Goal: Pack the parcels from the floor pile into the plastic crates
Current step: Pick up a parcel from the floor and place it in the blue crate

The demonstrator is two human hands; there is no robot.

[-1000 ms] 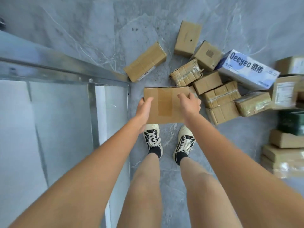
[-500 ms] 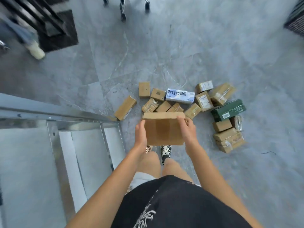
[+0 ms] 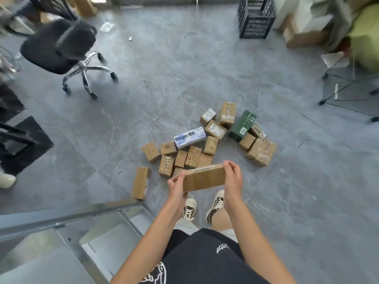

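Office chair (image 3: 59, 46) far left, well apart from the action. Metal counter (image 3: 67, 214) at lower left, its frame edge running toward the person's feet. One brown parcel (image 3: 140, 182) lies alone on the floor just beyond the counter corner, long axis running away from the person.

Left hand (image 3: 176, 186) grips the left end of the held parcel (image 3: 204, 177), fingers curled round the end face. Right hand (image 3: 232, 177) pinches the right end, thumb and fingers wrapped over the top edge. The parcel is in the air at about waist level, above the shoes and the near edge of the floor pile (image 3: 205, 144). Its long axis runs left to right across the body, right end tilted slightly up and away; the broad taped face points toward the camera.

Step, as judged: carry phase, parcel lifted and not yet packed. Pile has many boxes left, including a white-blue carton (image 3: 189, 137) and a green box (image 3: 243, 126), so the task looks early.

Black plastic crate (image 3: 256, 17) stands far up right, well apart from the hands. Next move likely calls for walking or turning toward it, keeping both ends held, then lowering the parcel in flat.
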